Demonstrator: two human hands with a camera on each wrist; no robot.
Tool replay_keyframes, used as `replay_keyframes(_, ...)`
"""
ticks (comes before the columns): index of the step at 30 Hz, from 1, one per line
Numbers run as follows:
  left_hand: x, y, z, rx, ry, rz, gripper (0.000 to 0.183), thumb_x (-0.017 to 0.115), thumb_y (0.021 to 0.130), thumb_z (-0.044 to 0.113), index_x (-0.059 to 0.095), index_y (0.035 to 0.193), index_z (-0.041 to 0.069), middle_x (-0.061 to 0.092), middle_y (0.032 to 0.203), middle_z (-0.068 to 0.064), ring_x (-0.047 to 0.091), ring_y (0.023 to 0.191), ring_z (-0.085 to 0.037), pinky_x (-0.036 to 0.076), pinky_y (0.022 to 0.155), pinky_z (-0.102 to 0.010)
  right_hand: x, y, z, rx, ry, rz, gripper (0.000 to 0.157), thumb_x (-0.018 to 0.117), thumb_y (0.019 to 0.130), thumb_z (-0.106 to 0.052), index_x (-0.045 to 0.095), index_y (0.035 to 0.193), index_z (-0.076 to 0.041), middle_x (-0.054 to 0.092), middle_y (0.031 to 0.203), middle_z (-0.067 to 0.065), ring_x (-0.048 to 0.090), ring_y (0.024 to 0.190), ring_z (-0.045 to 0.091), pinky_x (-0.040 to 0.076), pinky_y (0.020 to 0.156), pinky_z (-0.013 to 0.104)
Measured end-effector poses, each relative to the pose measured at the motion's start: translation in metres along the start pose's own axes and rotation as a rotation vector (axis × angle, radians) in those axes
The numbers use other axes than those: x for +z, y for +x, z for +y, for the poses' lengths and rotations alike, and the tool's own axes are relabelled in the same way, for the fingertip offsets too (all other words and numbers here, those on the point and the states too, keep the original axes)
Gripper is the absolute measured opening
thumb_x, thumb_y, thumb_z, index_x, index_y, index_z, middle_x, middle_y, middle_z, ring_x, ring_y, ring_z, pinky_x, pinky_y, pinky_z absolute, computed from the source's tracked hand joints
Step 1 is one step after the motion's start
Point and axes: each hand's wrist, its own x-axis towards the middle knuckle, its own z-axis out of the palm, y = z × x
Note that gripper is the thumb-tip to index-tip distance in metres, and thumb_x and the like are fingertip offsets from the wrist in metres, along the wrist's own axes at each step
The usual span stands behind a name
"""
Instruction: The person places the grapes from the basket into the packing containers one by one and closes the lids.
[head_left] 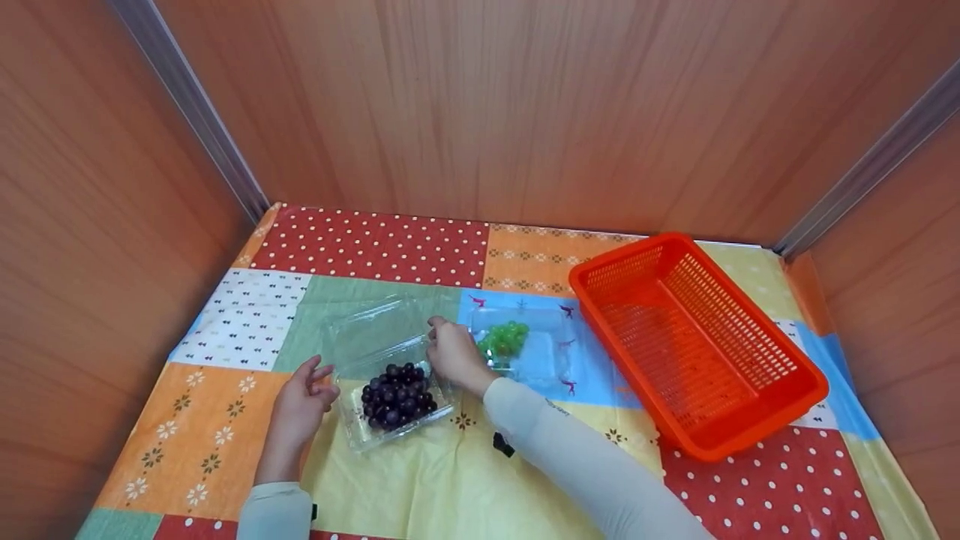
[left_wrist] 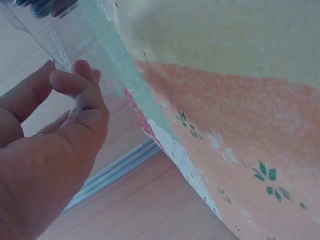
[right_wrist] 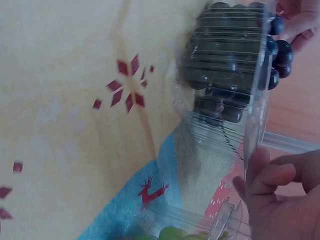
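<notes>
A hinged clear plastic box (head_left: 356, 442) with its lid (head_left: 379, 322) raised stands on the patchwork cloth, a bunch of dark purple grapes (head_left: 397, 397) inside. At the box's right rear edge, my right hand (head_left: 454, 354) pinches the plastic rim between thumb and fingers; the right wrist view shows this hand (right_wrist: 285, 200) below the grapes. By the left side, my left hand (head_left: 298, 401) has loosely bent fingers, their tips close to the box edge. The left wrist view shows that hand (left_wrist: 55, 135) with thumb and index near the clear wall; whether they touch it is hard to see.
Right of my right hand lies a second clear box (head_left: 551, 352) with green grapes (head_left: 504, 340). An orange-red plastic basket (head_left: 712, 442) stands further right. Wood-patterned panels (head_left: 480, 112) enclose the cloth-covered table (head_left: 465, 495) at the back and sides.
</notes>
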Motion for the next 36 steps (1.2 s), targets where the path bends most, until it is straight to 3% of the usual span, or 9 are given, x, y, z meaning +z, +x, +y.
replay_keyframes(4, 0.000, 0.000, -0.001, 0.010, -0.064, 0.016, 0.080, 0.057, 0.095, -0.006, 0.009, 0.159, 0.003, 0.042, 0.148, -0.026, 0.061, 0.100, -0.019, 0.052, 0.073, -0.023, 0.000, -0.002, -0.003, 0.168, 0.322, -0.081, 0.056, 0.058, 0.093, -0.005, 0.043, 0.147, -0.001, 0.063, 0.125, 0.013, 0.069, 0.074, 0.025, 0.055, 0.059, 0.028)
replay_keyframes(8, 0.001, -0.001, -0.001, 0.025, -0.110, 0.043, 0.093, 0.059, 0.093, -0.008, 0.000, 0.161, 0.016, 0.043, 0.143, -0.020, 0.061, 0.093, -0.014, 0.051, 0.071, -0.022, -0.003, -0.002, -0.003, 0.266, 0.671, -0.127, 0.064, 0.052, 0.099, -0.012, 0.024, 0.157, -0.007, 0.054, 0.134, 0.017, 0.062, 0.051, 0.021, 0.048, 0.042, 0.026)
replay_keyframes(12, 0.002, 0.000, -0.001, 0.039, -0.143, 0.051, 0.098, 0.060, 0.091, -0.010, 0.001, 0.161, 0.026, 0.043, 0.137, -0.018, 0.060, 0.086, -0.013, 0.051, 0.070, -0.023, -0.008, -0.002, -0.001, 0.306, 0.888, -0.157, 0.056, 0.046, 0.106, -0.030, 0.027, 0.157, -0.016, 0.049, 0.136, 0.022, 0.057, 0.047, 0.015, 0.049, 0.041, 0.024)
replay_keyframes(16, 0.002, 0.000, -0.001, 0.043, -0.142, 0.050, 0.096, 0.060, 0.090, -0.012, 0.007, 0.161, 0.025, 0.043, 0.135, -0.018, 0.060, 0.086, -0.014, 0.052, 0.071, -0.023, -0.012, -0.003, 0.001, 0.347, 0.966, -0.178, 0.056, 0.038, 0.106, -0.047, 0.037, 0.150, -0.013, 0.045, 0.140, 0.024, 0.058, 0.052, 0.018, 0.049, 0.043, 0.024)
replay_keyframes(20, 0.001, 0.001, -0.001, 0.054, -0.124, 0.051, 0.091, 0.059, 0.090, -0.011, 0.009, 0.161, 0.016, 0.043, 0.134, -0.017, 0.060, 0.091, -0.019, 0.053, 0.073, -0.022, -0.016, -0.004, 0.000, 0.369, 0.985, -0.192, 0.066, 0.037, 0.104, -0.055, 0.025, 0.155, -0.014, 0.042, 0.145, 0.023, 0.060, 0.058, 0.021, 0.052, 0.046, 0.026)
replay_keyframes(25, 0.002, 0.002, 0.000, 0.074, -0.103, 0.050, 0.070, 0.057, 0.090, -0.013, 0.030, 0.153, 0.004, 0.043, 0.130, -0.020, 0.058, 0.084, -0.015, 0.053, 0.070, -0.024, -0.019, -0.004, 0.002, 0.357, 0.966, -0.235, 0.068, 0.034, 0.105, -0.055, 0.023, 0.158, -0.016, 0.040, 0.148, 0.021, 0.061, 0.060, 0.021, 0.053, 0.049, 0.027)
replay_keyframes(31, 0.002, 0.003, 0.001, 0.084, -0.105, 0.086, 0.053, 0.059, 0.089, -0.015, 0.043, 0.136, 0.002, 0.047, 0.120, -0.020, 0.057, 0.080, -0.015, 0.052, 0.065, -0.025, -0.024, -0.007, 0.005, 0.357, 0.937, -0.247, 0.066, 0.032, 0.103, -0.059, 0.049, 0.142, -0.009, 0.051, 0.116, 0.017, 0.055, 0.056, 0.016, 0.049, 0.046, 0.025)
replay_keyframes(34, 0.000, 0.003, 0.003, 0.086, -0.074, 0.090, 0.048, 0.057, 0.090, -0.015, 0.045, 0.133, 0.001, 0.049, 0.119, -0.021, 0.060, 0.085, -0.017, 0.053, 0.066, -0.024, -0.026, -0.010, 0.006, 0.364, 0.944, -0.276, 0.058, 0.039, 0.104, -0.053, 0.051, 0.139, -0.008, 0.051, 0.101, 0.012, 0.054, 0.056, 0.015, 0.049, 0.046, 0.024)
replay_keyframes(36, -0.003, 0.001, 0.005, 0.072, -0.068, 0.082, 0.045, 0.051, 0.092, -0.015, 0.046, 0.134, 0.001, 0.049, 0.123, -0.022, 0.062, 0.091, -0.020, 0.056, 0.070, -0.025, -0.028, -0.012, 0.007, 0.357, 0.942, -0.309, 0.049, 0.044, 0.105, -0.042, 0.050, 0.141, -0.009, 0.052, 0.102, 0.011, 0.054, 0.055, 0.014, 0.049, 0.046, 0.024)
